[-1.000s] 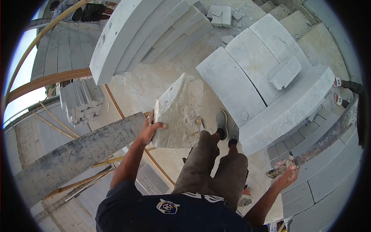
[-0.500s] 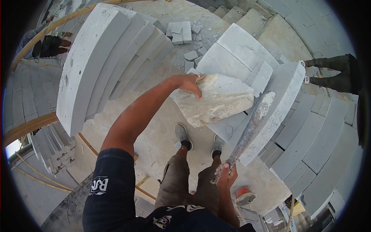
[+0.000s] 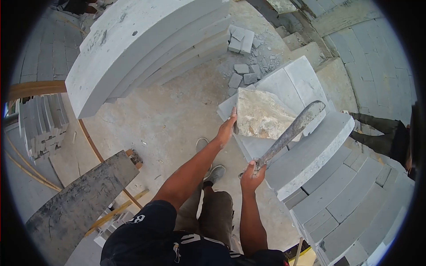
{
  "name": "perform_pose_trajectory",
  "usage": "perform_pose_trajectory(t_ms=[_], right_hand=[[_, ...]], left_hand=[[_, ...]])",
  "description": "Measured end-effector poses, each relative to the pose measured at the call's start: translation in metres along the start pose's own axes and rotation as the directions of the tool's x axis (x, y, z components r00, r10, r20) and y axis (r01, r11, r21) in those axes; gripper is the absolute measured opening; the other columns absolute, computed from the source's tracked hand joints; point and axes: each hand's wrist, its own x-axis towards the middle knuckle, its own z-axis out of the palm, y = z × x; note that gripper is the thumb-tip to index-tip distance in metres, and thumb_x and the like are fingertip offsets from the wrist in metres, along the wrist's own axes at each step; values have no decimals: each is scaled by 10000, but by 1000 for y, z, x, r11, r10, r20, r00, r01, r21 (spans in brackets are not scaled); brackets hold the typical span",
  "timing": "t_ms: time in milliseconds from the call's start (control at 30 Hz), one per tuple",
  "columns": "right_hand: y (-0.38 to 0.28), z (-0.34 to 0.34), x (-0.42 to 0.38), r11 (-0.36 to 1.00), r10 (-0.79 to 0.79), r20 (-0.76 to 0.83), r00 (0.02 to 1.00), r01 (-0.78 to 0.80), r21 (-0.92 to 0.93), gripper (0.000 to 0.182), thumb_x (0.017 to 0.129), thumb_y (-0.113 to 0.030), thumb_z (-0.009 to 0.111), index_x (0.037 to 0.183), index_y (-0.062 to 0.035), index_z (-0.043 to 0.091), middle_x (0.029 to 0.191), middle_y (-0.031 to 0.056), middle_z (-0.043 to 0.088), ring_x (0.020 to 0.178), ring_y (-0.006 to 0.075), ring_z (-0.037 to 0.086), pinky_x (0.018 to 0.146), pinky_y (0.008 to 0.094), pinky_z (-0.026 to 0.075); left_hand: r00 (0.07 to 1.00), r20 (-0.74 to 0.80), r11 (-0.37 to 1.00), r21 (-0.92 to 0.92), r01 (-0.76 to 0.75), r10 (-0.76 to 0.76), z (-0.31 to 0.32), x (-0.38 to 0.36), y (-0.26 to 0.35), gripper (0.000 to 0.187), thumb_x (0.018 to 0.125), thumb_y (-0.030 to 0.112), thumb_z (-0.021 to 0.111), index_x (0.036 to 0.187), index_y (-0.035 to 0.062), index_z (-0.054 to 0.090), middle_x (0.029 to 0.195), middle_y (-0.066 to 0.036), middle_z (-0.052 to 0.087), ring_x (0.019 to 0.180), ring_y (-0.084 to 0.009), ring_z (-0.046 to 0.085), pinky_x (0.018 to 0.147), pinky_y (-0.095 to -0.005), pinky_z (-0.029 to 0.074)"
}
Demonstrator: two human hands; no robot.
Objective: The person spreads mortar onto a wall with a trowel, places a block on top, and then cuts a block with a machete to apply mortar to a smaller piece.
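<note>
A rough, cream-coloured stone block rests on pale grey slabs right of centre. Against the left side of the block lies my left hand, its fingers extended and not wrapped round anything. My right hand is closed around the lower end of a long grey metal tool, whose wider, rounded end points up and right, in front of the block's right part. The tool hides some of the block's lower right edge.
Stacked curved grey blocks stand at the upper left. Broken pieces lie on the floor behind the slabs. A long curved block stands at the right, with a person's legs beyond it. A dusty plank is at lower left.
The view has shifted and turned. My left hand has gone from the stone block's top left corner to its left side. The block sits at a different angle; my right hand still holds the tool.
</note>
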Motion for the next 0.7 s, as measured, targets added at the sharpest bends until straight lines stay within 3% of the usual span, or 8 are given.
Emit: perform_pose_trajectory(t_ms=[167,233,333,400,567,633,667,700], right_hand=[[45,17,32,854,-119,214,969,210,-475,255,959,-227,585,939,22,539,695,211,585,631,392,589,606,448,464],[36,12,29,794,-83,260,962,221,-566,271,964,-243,573,946,25,535,696,235,574,636,428,574,611,467,456],[-29,-2,9,789,-264,219,939,341,-511,282,997,-271,534,947,6,551,708,128,574,611,260,563,590,414,461],[-96,-8,-14,968,-246,83,966,248,-26,318,1014,-284,491,998,27,558,735,111,568,614,234,559,592,352,478],[-160,6,-7,649,-672,-194,715,694,312,331,1029,-239,454,1057,81,533,775,115,550,622,179,537,589,302,478],[-103,28,6,739,-628,-195,753,656,156,337,1020,-246,458,1036,80,545,758,105,535,634,165,533,590,300,481],[-46,37,19,928,-371,-98,923,366,-71,420,998,-286,473,1076,115,571,792,189,615,709,279,630,668,384,525],[16,44,31,762,-405,38,914,359,-539,498,967,-320,493,1118,144,591,902,306,664,872,434,666,799,463,521]], left_hand=[[993,9,980,-164,114,-114,-23,-33,-17,842,1004,639,328,1586,58,154,1653,-143,157,1518,-315,168,1207,-467,183],[984,-64,984,55,168,-164,-53,-44,-55,865,985,678,331,1572,52,224,1624,-151,256,1490,-342,251,1191,-480,220],[946,-214,969,-5,246,-242,-81,-152,-67,853,973,683,371,1540,49,318,1566,-192,363,1439,-366,357,1155,-510,288],[904,-321,959,-75,274,-283,-111,-207,-98,852,966,680,394,1520,34,354,1532,-207,410,1368,-375,451,1126,-518,327],[692,-543,870,-169,464,-475,-202,-331,-175,927,928,717,423,1522,11,322,1517,-235,415,1355,-411,453,1083,-552,364],[617,-615,849,-182,495,-491,-220,-371,-196,929,922,722,422,1524,21,323,1506,-235,428,1335,-407,474,1065,-550,376],[581,-636,832,-188,522,-508,-225,-391,-204,925,921,721,421,1523,24,329,1494,-235,444,1317,-404,493,1051,-545,387],[577,-634,829,-196,524,-514,-230,-413,-217,925,921,721,421,1523,24,329,1494,-235,444,1317,-404,493,1051,-545,387]])
